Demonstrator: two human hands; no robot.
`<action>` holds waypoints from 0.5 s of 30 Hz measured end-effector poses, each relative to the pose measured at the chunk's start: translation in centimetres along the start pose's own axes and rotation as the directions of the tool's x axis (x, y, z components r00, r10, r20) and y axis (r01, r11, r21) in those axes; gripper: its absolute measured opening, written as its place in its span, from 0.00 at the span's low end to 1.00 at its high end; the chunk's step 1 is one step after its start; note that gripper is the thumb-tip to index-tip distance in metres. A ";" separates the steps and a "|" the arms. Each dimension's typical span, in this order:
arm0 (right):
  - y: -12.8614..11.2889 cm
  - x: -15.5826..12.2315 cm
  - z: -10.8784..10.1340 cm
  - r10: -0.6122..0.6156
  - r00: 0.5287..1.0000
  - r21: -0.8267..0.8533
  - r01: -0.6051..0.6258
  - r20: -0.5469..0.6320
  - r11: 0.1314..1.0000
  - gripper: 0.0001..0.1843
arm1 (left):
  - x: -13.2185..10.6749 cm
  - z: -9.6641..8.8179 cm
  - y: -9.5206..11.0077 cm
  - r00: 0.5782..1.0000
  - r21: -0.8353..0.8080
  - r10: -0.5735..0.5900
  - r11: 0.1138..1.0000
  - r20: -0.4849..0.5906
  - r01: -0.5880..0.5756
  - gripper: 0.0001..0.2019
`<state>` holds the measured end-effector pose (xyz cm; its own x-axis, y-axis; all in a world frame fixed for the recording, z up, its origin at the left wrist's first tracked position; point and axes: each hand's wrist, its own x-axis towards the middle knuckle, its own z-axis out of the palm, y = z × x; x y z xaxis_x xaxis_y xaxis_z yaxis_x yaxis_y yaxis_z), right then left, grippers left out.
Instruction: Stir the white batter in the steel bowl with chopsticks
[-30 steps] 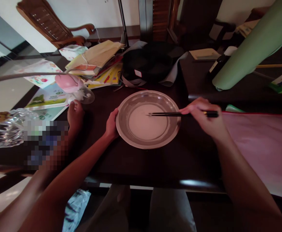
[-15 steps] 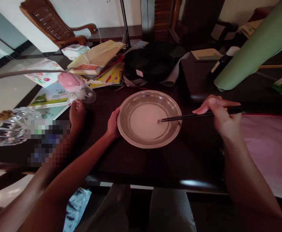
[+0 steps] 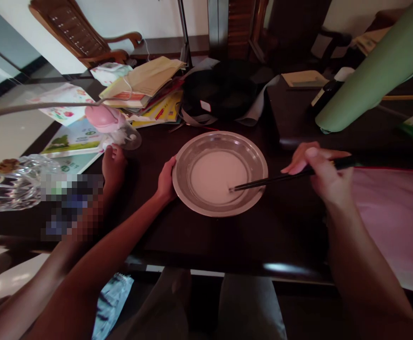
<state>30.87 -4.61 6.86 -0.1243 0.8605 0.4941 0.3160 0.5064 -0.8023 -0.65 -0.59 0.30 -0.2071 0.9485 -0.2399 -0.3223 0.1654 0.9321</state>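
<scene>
Beneath our fingers (image 3: 167, 171) we see a dark, glossy counter (image 3: 199, 243), a patch of light (image 3: 291, 268) gleaming along its near edge. Beyond them, to the left, a carved wooden chair (image 3: 68, 33) stands before a pale wall (image 3: 164, 19); farther left, shiny floor (image 3: 1, 139).

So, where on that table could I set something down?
The dark table shows bare patches between the metal bowl and near edge, and between the left hand and other person's hand. It's crowded behind the bowl, with papers and a black bundle, and far left, around the glass dish.
</scene>
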 end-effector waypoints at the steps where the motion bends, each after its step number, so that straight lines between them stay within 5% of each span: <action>1: -0.2 0.0 0.4 -0.024 0.997 0.008 0.023 0.072 1.000 0.20 | 0.0 0.0 0.1 1.000 -0.002 -0.001 1.000 -0.004 0.001 0.10; 5: -0.2 0.3 1.7 -0.114 0.970 -0.105 0.139 0.217 0.985 0.10 | -0.2 0.2 0.3 1.000 0.000 0.007 1.000 -0.006 -0.007 0.10; 9: 0.6 0.2 0.2 -0.055 0.993 -0.098 0.046 -0.100 0.994 0.16 | -0.3 0.3 0.2 1.000 0.000 -0.002 1.000 0.000 0.002 0.10; 11: 0.6 0.0 -0.3 -0.007 0.987 0.005 0.008 -0.163 1.000 0.19 | -0.2 0.2 0.2 1.000 -0.008 0.005 1.000 0.011 -0.005 0.10; 15: -0.1 0.0 1.2 -0.035 0.992 0.050 0.029 0.123 0.998 0.15 | -0.2 0.1 0.1 1.000 -0.018 0.023 1.000 0.010 -0.023 0.09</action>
<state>29.75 -4.59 6.56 -0.2504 0.8425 0.4769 0.2649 0.5334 -0.8033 -0.58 -0.69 0.48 -0.2048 0.9548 -0.2154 -0.3336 0.1388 0.9324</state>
